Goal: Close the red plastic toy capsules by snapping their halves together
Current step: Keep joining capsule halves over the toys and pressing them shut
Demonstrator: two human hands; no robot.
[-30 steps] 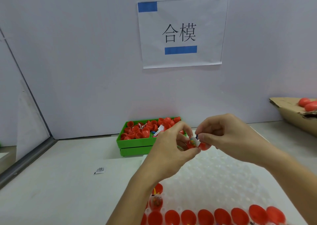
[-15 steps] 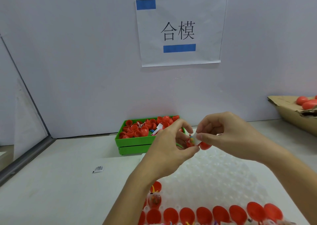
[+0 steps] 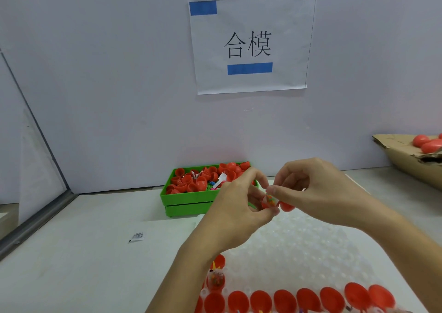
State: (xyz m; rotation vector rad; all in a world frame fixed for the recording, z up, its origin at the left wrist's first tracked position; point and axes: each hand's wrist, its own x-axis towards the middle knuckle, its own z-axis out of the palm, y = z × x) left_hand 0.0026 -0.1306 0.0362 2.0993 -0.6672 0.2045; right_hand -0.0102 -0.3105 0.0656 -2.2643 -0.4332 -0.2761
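head view: left hand point(image 3: 236, 207) and right hand point(image 3: 311, 193) meet above the clear bubble tray point(image 3: 299, 248), fingertips touching. left hand's fingers are curled around a red capsule half point(image 3: 269, 201) with small coloured bits showing inside. right hand's thumb and fingers pinch at the top of that same half, and a second red half point(image 3: 287, 206) sits under the right hand's fingers, just beside the first. cannot tell if the two halves are joined, fingers cover the seam. near edge of the tray has a row of red capsule halves point(image 3: 284, 300) seated in its pockets, plus a couple more point(image 3: 216, 279) at the left side by the left wrist. green bin point(image 3: 189, 196) behind the hands, against the wall, full of loose red halves point(image 3: 191, 181) and some paper slips. small white packet point(image 3: 136, 237) lies on the table point(image 3: 71, 253) left of the tray. cardboard box point(image 3: 401, 159) far right holds closed red capsules point(image 3: 425, 143). paper sign point(image 3: 251, 42) on the wall with blue bars.
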